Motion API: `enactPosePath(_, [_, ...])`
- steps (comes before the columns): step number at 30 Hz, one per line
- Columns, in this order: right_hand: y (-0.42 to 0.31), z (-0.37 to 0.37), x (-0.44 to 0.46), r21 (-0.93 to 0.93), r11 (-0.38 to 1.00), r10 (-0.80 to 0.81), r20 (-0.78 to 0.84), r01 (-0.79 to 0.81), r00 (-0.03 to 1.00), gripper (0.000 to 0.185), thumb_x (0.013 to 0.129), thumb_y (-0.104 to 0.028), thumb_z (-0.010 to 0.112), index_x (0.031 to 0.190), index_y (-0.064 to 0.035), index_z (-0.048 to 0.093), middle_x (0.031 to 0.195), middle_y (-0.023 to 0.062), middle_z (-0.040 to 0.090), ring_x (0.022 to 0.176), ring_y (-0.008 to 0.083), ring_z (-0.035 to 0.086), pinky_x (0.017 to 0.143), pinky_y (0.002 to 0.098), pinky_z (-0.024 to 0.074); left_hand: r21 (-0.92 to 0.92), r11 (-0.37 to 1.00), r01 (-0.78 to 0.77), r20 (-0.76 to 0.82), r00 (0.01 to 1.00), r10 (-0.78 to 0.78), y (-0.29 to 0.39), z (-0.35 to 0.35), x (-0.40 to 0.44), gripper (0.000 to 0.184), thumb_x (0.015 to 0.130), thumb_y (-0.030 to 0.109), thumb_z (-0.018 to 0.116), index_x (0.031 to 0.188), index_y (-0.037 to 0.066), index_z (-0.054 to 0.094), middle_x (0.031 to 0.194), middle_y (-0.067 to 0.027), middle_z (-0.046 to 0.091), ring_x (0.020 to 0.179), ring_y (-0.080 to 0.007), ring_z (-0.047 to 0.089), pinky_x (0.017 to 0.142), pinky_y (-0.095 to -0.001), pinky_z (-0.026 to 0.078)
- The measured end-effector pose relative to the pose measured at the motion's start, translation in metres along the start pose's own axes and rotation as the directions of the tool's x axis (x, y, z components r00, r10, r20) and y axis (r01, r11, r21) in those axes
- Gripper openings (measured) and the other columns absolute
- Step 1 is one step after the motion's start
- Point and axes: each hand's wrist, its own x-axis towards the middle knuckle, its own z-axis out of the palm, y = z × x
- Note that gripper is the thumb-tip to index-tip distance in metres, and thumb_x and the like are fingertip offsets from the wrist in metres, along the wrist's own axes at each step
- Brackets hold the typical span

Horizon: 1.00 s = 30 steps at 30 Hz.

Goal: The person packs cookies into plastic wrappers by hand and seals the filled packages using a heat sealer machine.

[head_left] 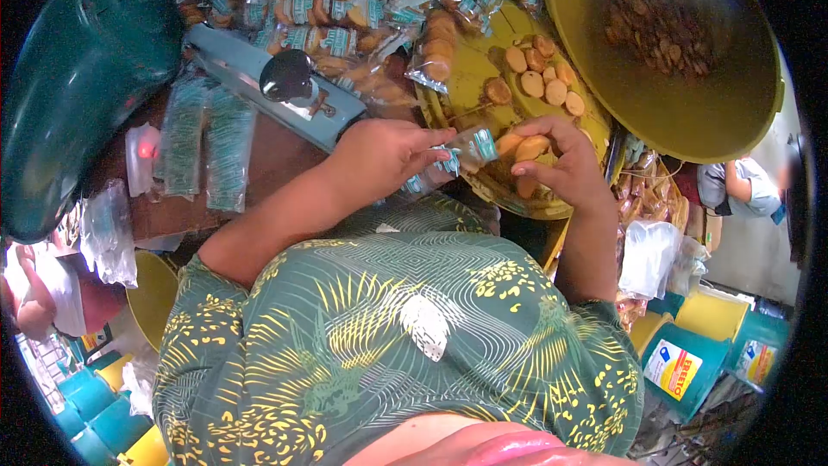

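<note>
My left hand point(384, 155) pinches a small clear plastic bag point(470, 150) with teal print, its mouth turned toward the right. Between the thumb and fingers of my right hand point(569, 162) are a few round golden cookies point(528, 147), held right beside the bag. Under both hands lies a round yellow lid point(461, 108). Several loose cookies point(543, 76) rest on its far right part. A filled pack of cookies point(435, 50) leans over the lid's far left edge.
Filled cookie packs point(319, 9) pile up at the back. A blue bag sealer point(276, 78) stands left of my hands, near stacks of flat printed bags point(228, 155). A yellow tub point(561, 0) holding cookies stands back right; a dark green container point(95, 60) is far left. Another person point(750, 185) sits at right.
</note>
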Motion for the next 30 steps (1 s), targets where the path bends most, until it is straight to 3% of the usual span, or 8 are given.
enactPosePath(4, [-0.016, -0.001, 0.009, -0.126, 0.989, -0.06, 0.106, 0.073, 0.993, 0.045, 0.08, -0.018, 0.078, 0.121, -0.0083, 0.061, 0.113, 0.0057, 0.062, 0.109, 0.0193, 0.058, 0.092, 0.0333, 0.0464, 0.047, 0.996, -0.072, 0.038, 0.997, 0.07, 0.0, 0.002, 0.0, 0.036, 0.086, 0.027, 0.068, 0.12, 0.016, 0.067, 0.075, -0.0115, 0.065, 0.067, -0.0307, 0.065, 0.061, -0.041, 0.053])
enactPosePath(7, [-0.014, 0.01, 0.014, 0.237, 0.949, 0.189, 0.103, -0.209, 0.977, 0.039, 0.086, -0.019, 0.074, 0.12, -0.0073, 0.06, 0.112, 0.0045, 0.062, 0.104, 0.017, 0.059, 0.089, 0.0319, 0.0472, 0.139, 0.986, -0.091, 0.048, 0.995, 0.085, 0.005, -0.001, 0.0, 0.036, 0.085, 0.027, 0.069, 0.119, 0.016, 0.068, 0.075, -0.0097, 0.066, 0.066, -0.0299, 0.065, 0.059, -0.0411, 0.053])
enactPosePath(10, [0.001, 0.019, 0.021, 0.467, 0.865, 0.177, 0.059, -0.184, 0.982, 0.033, 0.091, -0.022, 0.069, 0.119, -0.0052, 0.06, 0.11, 0.0037, 0.062, 0.102, 0.0141, 0.058, 0.088, 0.0301, 0.0475, 0.23, 0.965, -0.125, 0.003, 0.992, 0.127, 0.005, -0.004, -0.001, 0.037, 0.084, 0.027, 0.068, 0.12, 0.017, 0.067, 0.072, -0.0076, 0.064, 0.064, -0.0284, 0.065, 0.057, -0.0409, 0.052])
enactPosePath(13, [0.005, 0.024, 0.026, 0.437, 0.86, 0.236, 0.116, -0.263, 0.965, 0.028, 0.095, -0.015, 0.063, 0.118, -0.001, 0.053, 0.107, 0.0004, 0.057, 0.095, 0.0091, 0.055, 0.084, 0.0248, 0.045, 0.271, 0.95, -0.154, -0.025, 0.986, 0.167, 0.002, -0.005, -0.002, 0.038, 0.083, 0.025, 0.067, 0.121, 0.017, 0.066, 0.07, -0.0063, 0.063, 0.062, -0.0271, 0.064, 0.055, -0.0405, 0.051])
enactPosePath(16, [-0.001, 0.031, 0.027, 0.453, 0.87, 0.188, 0.064, -0.196, 0.98, 0.027, 0.097, -0.014, 0.06, 0.119, -0.0008, 0.053, 0.105, 0.0004, 0.058, 0.093, 0.0082, 0.055, 0.083, 0.0243, 0.0452, 0.286, 0.944, -0.168, -0.009, 0.984, 0.178, 0.002, -0.005, -0.002, 0.04, 0.082, 0.024, 0.068, 0.121, 0.018, 0.066, 0.069, -0.006, 0.062, 0.061, -0.0269, 0.063, 0.055, -0.0405, 0.051])
enactPosePath(24, [0.0, 0.031, 0.026, 0.467, 0.86, 0.241, -0.013, -0.207, 0.971, 0.018, 0.095, -0.017, 0.063, 0.107, -0.0039, 0.061, 0.106, 0.0016, 0.063, 0.1, 0.0119, 0.058, 0.088, 0.0287, 0.0474, 0.248, 0.953, -0.172, 0.027, 0.985, 0.17, 0.004, -0.007, 0.0, 0.037, 0.085, 0.022, 0.067, 0.122, 0.015, 0.065, 0.073, -0.0093, 0.064, 0.065, -0.0233, 0.065, 0.06, -0.0365, 0.053])
enactPosePath(27, [-0.006, 0.035, 0.026, 0.39, 0.905, 0.211, -0.055, -0.173, 0.976, 0.014, 0.094, -0.016, 0.064, 0.102, -0.005, 0.061, 0.102, 0.0019, 0.063, 0.097, 0.0112, 0.058, 0.086, 0.0285, 0.0476, -0.289, 0.952, 0.103, 0.109, 0.991, -0.074, 0.0, 0.007, 0.001, 0.038, 0.09, 0.021, 0.066, 0.128, 0.013, 0.06, 0.086, -0.0112, 0.068, 0.076, -0.0176, 0.067, 0.069, -0.0315, 0.054])
enactPosePath(30, [-0.02, 0.042, 0.026, 0.226, 0.97, 0.106, -0.06, -0.09, 0.993, 0.02, 0.093, -0.018, 0.067, 0.107, -0.0063, 0.058, 0.098, 0.0048, 0.063, 0.095, 0.0117, 0.058, 0.085, 0.0286, 0.048, -0.782, 0.507, 0.361, 0.367, 0.926, -0.094, 0.005, 0.019, 0.002, 0.042, 0.095, 0.024, 0.063, 0.134, 0.011, 0.053, 0.1, -0.0108, 0.071, 0.077, -0.0223, 0.066, 0.073, -0.0318, 0.054])
